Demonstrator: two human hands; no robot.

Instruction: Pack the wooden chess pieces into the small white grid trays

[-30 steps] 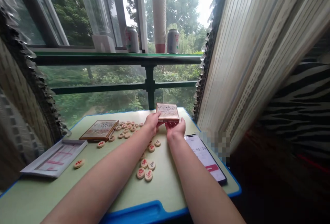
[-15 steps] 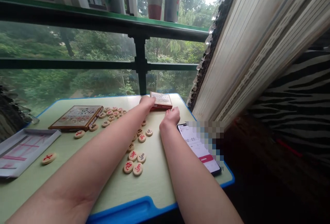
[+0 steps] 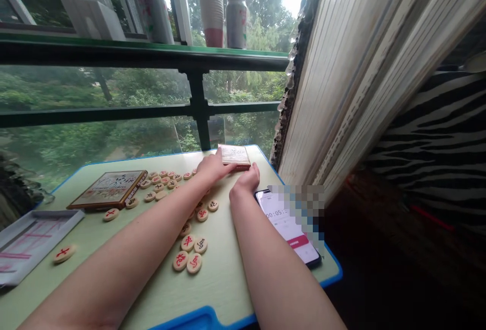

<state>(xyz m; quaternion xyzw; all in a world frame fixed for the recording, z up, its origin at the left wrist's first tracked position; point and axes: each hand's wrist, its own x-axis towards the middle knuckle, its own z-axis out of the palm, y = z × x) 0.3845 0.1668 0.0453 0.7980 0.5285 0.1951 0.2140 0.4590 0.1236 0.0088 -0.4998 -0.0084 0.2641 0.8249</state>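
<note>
At the far side of the table, my left hand (image 3: 213,168) holds the left edge of a small Chinese chess box (image 3: 236,156), thumb along its near side. My right hand (image 3: 248,178) is closed at the box's near right corner; its fingertips are partly hidden by the hand itself. Round wooden Chinese chess pieces (image 3: 195,263) with red or black characters lie scattered left of and under my left forearm, which hides some of them. Another box lid (image 3: 108,189), with printed characters, rests flat at the left among the pieces.
An open white box tray (image 3: 41,241) with red lines inside lies at the left edge. Beside my right forearm is a phone (image 3: 288,229) showing a timer. Cans (image 3: 236,22) and stacked paper cups (image 3: 211,6) stand on the window ledge. A curtain (image 3: 334,67) hangs at the right.
The view has tilted up and shifted slightly. My right hand has come closer to the box's near right corner. My left hand stays on the box; the scattered pieces look unmoved.
</note>
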